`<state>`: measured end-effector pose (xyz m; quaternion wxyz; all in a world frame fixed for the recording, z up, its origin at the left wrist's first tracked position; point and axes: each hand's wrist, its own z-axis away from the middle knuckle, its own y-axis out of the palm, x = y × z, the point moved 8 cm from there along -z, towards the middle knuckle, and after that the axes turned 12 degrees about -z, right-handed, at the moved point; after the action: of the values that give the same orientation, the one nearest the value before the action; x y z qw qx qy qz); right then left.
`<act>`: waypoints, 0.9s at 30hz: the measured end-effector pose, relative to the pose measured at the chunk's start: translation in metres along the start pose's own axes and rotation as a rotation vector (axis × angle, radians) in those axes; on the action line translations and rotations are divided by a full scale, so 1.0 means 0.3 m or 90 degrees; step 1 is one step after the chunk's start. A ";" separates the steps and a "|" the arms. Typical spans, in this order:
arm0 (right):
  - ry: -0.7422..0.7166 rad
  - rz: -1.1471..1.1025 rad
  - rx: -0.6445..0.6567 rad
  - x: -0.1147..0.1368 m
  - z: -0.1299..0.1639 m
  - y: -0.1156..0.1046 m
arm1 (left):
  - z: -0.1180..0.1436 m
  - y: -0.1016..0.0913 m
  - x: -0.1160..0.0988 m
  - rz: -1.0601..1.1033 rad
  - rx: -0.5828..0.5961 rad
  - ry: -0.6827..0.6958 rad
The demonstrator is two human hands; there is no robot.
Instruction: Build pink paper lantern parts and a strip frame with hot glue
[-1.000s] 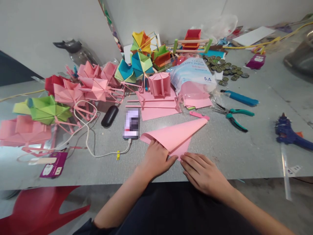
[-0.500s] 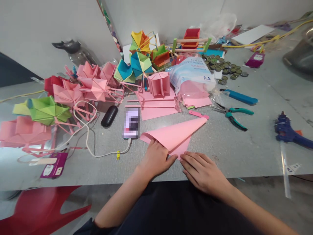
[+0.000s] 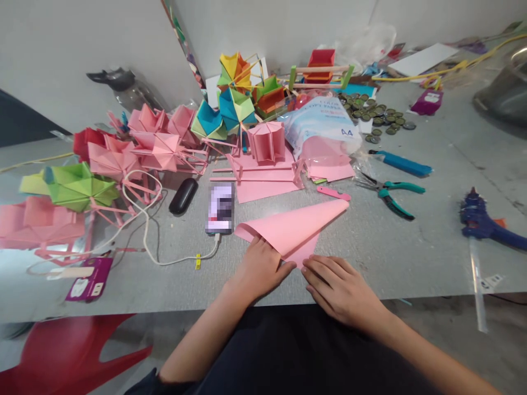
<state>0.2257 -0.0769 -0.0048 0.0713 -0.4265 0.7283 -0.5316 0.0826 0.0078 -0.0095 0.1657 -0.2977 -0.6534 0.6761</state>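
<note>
A pink paper sheet (image 3: 297,226) lies folded over on the grey table (image 3: 395,247), its loose fold pointing to the far right. My left hand (image 3: 258,269) presses flat on the sheet's near left edge, fingers spread. My right hand (image 3: 340,285) rests beside it, fingertips touching the sheet's near corner. Neither hand grips anything.
A phone (image 3: 220,208) on a white cable lies just beyond my left hand. Folded paper models (image 3: 156,145) crowd the far left and centre. An A4 paper pack (image 3: 325,129), green pliers (image 3: 391,193), a blue cutter (image 3: 401,163) and a blue glue gun (image 3: 486,222) lie to the right.
</note>
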 end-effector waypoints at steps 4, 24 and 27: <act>-0.007 0.006 -0.003 0.004 -0.011 -0.007 | 0.069 -0.126 0.061 0.033 -0.064 0.026; -0.009 0.009 -0.048 0.007 -0.024 -0.020 | -0.008 -0.189 0.557 -0.241 -0.062 -0.238; -0.016 -0.001 -0.052 0.008 -0.024 -0.025 | -0.017 -0.188 0.552 -0.250 -0.043 -0.246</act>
<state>0.2241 -0.0740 0.0054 0.0622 -0.4362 0.7480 -0.4962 -0.0507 0.1186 0.0152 0.1559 -0.0361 -0.7401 0.6532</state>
